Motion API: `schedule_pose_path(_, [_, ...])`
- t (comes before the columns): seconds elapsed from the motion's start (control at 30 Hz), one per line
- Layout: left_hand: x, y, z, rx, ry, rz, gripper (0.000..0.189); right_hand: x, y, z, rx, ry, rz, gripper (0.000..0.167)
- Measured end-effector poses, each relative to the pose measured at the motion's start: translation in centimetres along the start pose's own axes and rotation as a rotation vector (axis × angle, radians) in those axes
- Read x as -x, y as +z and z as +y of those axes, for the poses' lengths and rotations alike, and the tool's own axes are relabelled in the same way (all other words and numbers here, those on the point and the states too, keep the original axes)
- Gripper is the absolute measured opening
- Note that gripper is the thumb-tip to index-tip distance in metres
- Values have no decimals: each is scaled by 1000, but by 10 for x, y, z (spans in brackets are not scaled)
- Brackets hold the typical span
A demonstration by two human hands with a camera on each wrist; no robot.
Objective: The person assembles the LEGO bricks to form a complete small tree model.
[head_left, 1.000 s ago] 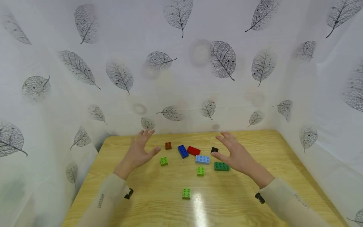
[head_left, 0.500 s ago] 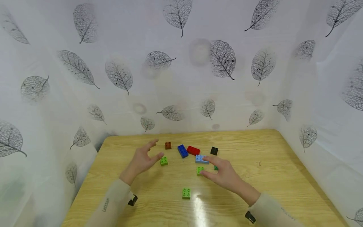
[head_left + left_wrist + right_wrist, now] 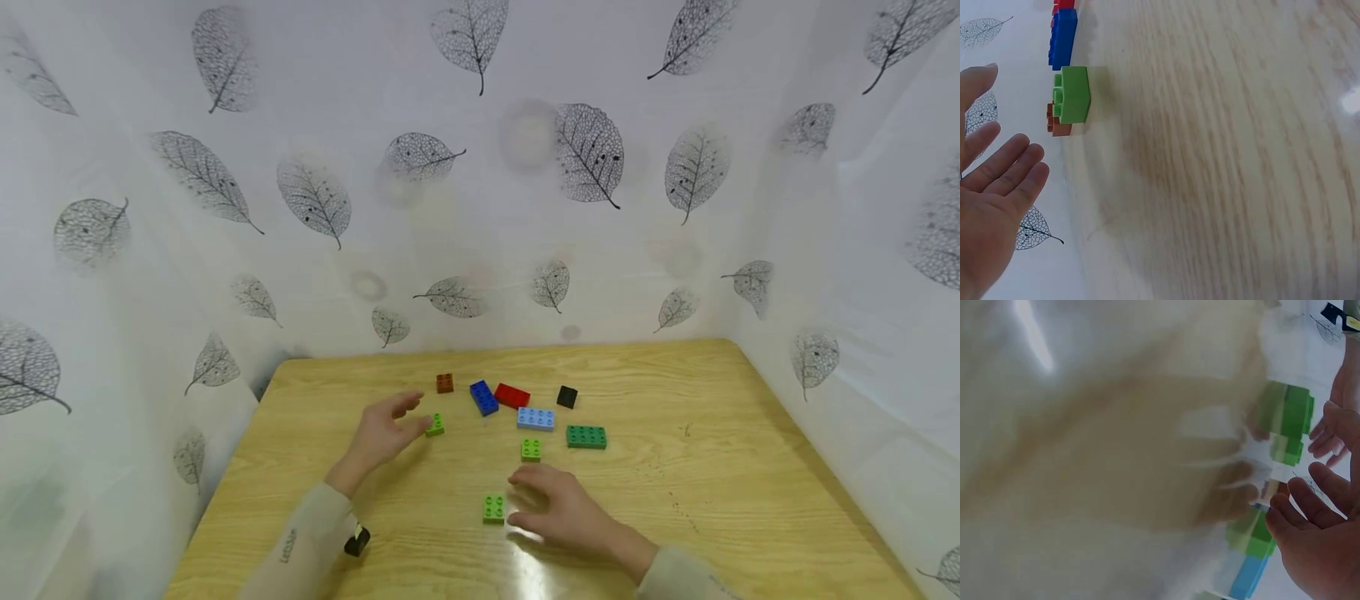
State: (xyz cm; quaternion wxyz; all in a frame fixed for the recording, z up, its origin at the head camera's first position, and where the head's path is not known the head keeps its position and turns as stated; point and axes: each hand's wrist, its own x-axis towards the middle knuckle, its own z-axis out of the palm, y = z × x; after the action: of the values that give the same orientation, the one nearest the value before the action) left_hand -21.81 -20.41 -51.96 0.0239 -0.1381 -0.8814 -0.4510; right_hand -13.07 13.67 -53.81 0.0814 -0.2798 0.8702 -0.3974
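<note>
My left hand [image 3: 381,437], fingers loosely bent and nothing between them, hovers beside a lime-green toy building brick [image 3: 436,425]; the thumb tip overlaps that brick in the head view. In the left wrist view the palm and fingers [image 3: 1013,165] spread apart from the lime brick [image 3: 1074,95]. Nearer the front, my right hand [image 3: 562,510] holds nothing, thumb and forefinger parted just right of the nearest lime brick [image 3: 493,509]. The right wrist view has this brick [image 3: 1297,409] beyond the thumb. Another lime brick [image 3: 531,451] lies behind the right hand.
Farther back on the wooden table [image 3: 660,517] lie a brown brick [image 3: 445,383], a blue brick [image 3: 483,398], a red brick [image 3: 512,396], a light blue brick [image 3: 536,419], a black piece [image 3: 567,397] and a dark green brick [image 3: 587,437]. A leaf-patterned curtain [image 3: 480,225] encloses the table.
My right hand has come down and toward the front, from over the back bricks to the nearest lime brick. The left hand has lowered slightly toward its lime brick, fingers drawing closer together.
</note>
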Motion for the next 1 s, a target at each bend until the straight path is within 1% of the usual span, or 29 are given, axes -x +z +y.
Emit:
schedule_pose_path(0.1, [0,3,-1,-16,-6,-13,57,1,6,3,25,7,-41,59])
schedule_pose_path(0.23, [0,5,-3,-94,-19,-40,59,0,12,7,45,-11,-46,57])
schedule_pose_path(0.33, [0,7,-7,-151,-18,-55,59,-1,15,8,44,-10,-55,55])
schedule_pose_path(0.47, [0,10,-11,-174,-14,-66,59,-3,16,8,54,-14,-71,52])
schedule_pose_path(0.67, [-1,14,-15,-171,-40,-80,59,-4,17,6,91,-30,-62,51])
schedule_pose_path(0.77, [-2,16,-16,-192,-57,-81,58,-5,18,5,118,-35,-50,49])
schedule_pose_path(0.9, [-2,17,-14,-216,-77,-79,56,-5,19,4,155,-58,-15,45])
schedule_pose_path(1.0, [-1,18,-12,-217,-89,-78,55,-5,20,4,180,-70,2,41])
